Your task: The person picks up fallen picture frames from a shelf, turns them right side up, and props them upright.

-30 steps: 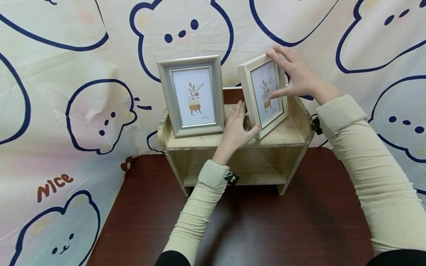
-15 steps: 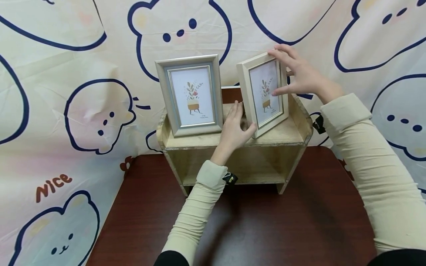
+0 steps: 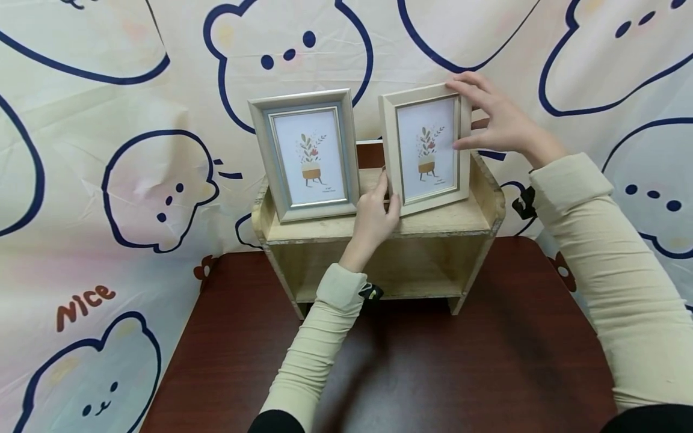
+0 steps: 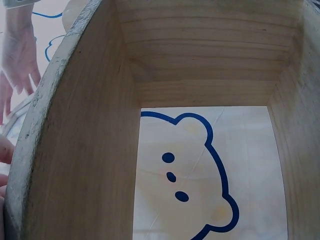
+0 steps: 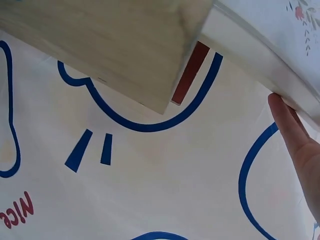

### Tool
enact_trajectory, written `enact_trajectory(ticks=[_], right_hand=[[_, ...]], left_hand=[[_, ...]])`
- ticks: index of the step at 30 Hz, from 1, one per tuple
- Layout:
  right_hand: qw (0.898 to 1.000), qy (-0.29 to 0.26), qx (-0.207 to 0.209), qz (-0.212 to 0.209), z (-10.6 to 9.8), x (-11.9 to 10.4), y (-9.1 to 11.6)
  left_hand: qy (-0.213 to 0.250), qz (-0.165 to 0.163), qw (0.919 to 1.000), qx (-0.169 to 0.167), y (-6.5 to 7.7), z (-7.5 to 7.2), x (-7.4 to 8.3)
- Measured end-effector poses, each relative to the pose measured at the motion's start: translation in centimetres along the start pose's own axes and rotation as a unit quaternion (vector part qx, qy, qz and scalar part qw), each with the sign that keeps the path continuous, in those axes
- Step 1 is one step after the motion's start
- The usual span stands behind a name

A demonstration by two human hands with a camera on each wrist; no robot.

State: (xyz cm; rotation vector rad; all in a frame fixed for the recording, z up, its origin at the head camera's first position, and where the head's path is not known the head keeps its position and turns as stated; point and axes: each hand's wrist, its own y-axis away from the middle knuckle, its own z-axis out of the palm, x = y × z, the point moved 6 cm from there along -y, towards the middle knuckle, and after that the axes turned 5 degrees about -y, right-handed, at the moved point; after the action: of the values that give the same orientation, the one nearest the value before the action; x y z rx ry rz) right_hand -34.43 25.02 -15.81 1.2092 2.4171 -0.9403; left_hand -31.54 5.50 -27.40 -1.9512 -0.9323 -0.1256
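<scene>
Two picture frames with a potted-plant print stand on a small wooden shelf in the head view. The left one, a grey-and-blue picture frame point(image 3: 263, 162), leans back slightly. The cream picture frame point(image 3: 388, 150) is on the right, tilted a little. My left hand point(image 3: 373, 216) holds this frame at its lower left side, thumb in front and index finger along the edge. With my right hand point(image 3: 500, 120) I hold its upper right side, thumb on the front and fingers at the top corner and behind. A finger point(image 5: 287, 117) touches the frame's edge in the right wrist view.
The wooden shelf point(image 3: 433, 227) has raised sides and an open compartment point(image 3: 417, 270) below. It stands on a dark red table point(image 3: 433, 361) against a cartoon-bear cloth point(image 3: 151, 102). A reddish-brown panel point(image 3: 370, 155) shows between the frames.
The cream frame has turned to face more to the front, both hands on it. My left hand has shifted slightly left, its fingers more bent. The grey-and-blue frame stays in place.
</scene>
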Motion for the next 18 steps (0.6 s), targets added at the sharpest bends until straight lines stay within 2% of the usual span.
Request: enact_trajectory(ticks=[10,18], right_hand=[[1.0,-0.001,0.021,0.002,-0.3,0.2,0.6],[0.997,-0.013,0.069,-0.028,-0.3,-0.1,1.5]], left_hand=[[-0.068,-0.012,0.9975,-0.017,-0.1,0.2,0.0],[-0.095,-0.039,0.9943,-0.028,-0.2,0.2,-0.1]])
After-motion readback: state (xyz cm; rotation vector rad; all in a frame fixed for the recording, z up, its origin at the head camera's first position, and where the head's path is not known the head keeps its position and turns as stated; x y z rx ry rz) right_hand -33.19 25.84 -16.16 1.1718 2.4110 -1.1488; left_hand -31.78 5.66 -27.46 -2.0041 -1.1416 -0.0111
